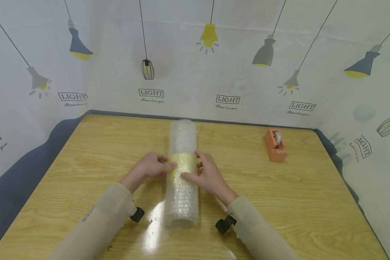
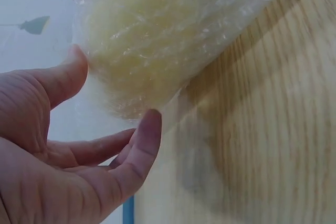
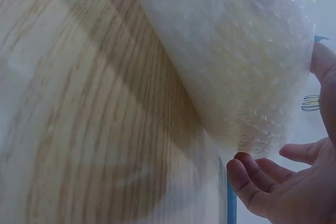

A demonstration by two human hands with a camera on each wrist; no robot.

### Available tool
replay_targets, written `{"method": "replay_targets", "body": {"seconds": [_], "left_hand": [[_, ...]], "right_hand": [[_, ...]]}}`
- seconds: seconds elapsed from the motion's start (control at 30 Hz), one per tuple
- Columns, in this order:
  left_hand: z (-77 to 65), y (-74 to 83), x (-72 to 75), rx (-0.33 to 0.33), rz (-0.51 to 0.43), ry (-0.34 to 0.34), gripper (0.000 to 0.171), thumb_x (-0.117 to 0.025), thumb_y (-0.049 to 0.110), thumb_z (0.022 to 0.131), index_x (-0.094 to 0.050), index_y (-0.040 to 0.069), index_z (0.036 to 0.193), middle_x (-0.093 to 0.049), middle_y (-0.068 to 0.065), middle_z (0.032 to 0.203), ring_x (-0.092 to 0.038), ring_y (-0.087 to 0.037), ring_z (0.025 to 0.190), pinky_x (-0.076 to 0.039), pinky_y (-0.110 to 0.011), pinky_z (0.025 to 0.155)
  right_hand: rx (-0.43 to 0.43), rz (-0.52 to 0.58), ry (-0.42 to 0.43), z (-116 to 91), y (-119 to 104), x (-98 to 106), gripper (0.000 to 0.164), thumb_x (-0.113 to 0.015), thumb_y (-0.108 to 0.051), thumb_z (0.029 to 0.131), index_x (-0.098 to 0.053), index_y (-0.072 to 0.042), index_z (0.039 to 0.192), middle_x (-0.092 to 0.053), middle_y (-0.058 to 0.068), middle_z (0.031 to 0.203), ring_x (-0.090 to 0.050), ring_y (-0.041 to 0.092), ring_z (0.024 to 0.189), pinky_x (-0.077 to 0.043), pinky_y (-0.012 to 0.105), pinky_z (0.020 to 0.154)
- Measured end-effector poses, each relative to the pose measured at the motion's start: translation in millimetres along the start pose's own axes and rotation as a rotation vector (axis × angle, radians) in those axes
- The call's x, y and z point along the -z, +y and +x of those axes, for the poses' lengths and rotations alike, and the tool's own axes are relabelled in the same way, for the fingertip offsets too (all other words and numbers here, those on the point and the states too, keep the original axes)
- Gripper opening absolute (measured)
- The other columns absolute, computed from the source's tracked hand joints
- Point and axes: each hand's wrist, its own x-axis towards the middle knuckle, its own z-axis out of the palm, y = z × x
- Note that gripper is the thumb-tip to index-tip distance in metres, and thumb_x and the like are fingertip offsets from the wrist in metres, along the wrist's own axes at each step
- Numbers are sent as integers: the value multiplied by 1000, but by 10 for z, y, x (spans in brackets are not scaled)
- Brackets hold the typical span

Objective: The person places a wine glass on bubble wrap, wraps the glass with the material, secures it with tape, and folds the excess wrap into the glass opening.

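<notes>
A long roll of bubble wrap lies lengthwise on the table, pointing away from me. Something yellow shows through its clear layers near the middle. From the left side, my left hand holds the roll, thumb on top and fingers at its flank. My right hand grips the opposite side, its thumb laid over the yellow part. In the left wrist view, bent fingertips meet the wrap's lower edge. The right wrist view shows curled fingers under the wrap's side.
An orange tape dispenser with a roll of tape stands at the back right of the wooden table. A white curtain printed with lamps hangs around the table's far and side edges.
</notes>
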Motion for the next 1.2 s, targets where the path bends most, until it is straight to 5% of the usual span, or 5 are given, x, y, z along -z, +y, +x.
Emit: {"method": "replay_targets", "body": {"seconds": [0.37,0.47,0.6,0.73,1.2], "left_hand": [[-163,168,-13,-69,202,150,57,-73,34,96,-59,-7,134,-67,-24,128,-65,-38,114,-58,-49,94],[-210,225,-23,-78,255,171,52,-70,32,96,-64,-8,128,-69,-21,119,-67,-31,100,-60,-43,83],[-218,260,-44,-68,256,177,32,-69,31,91,-66,0,86,-61,-6,77,-52,-16,64,-46,-27,55],[-201,262,-67,-49,245,179,50,-73,46,89,-41,15,65,-37,5,58,-34,-10,52,-30,-23,46],[-133,255,-128,-21,307,201,63,-81,63,79,-61,3,87,-54,-4,74,-47,-16,61,-41,-26,51]], "right_hand": [[10,-69,28,11,-45,-77,89,-85,-35,85,-40,0,153,-48,20,142,-57,33,112,-57,41,84],[14,-83,39,13,-52,-98,90,-85,-36,85,-40,0,154,-48,19,143,-58,33,113,-58,43,87],[22,-81,57,17,-56,-131,91,-86,-36,84,-39,0,154,-49,17,142,-59,34,113,-58,43,88],[29,-61,70,23,-42,-171,94,-86,-36,84,-37,-1,155,-48,16,141,-58,32,112,-58,42,87],[85,-138,127,26,-91,-290,99,-86,-46,80,-38,-1,153,-51,17,139,-51,29,118,-53,47,94]]}}
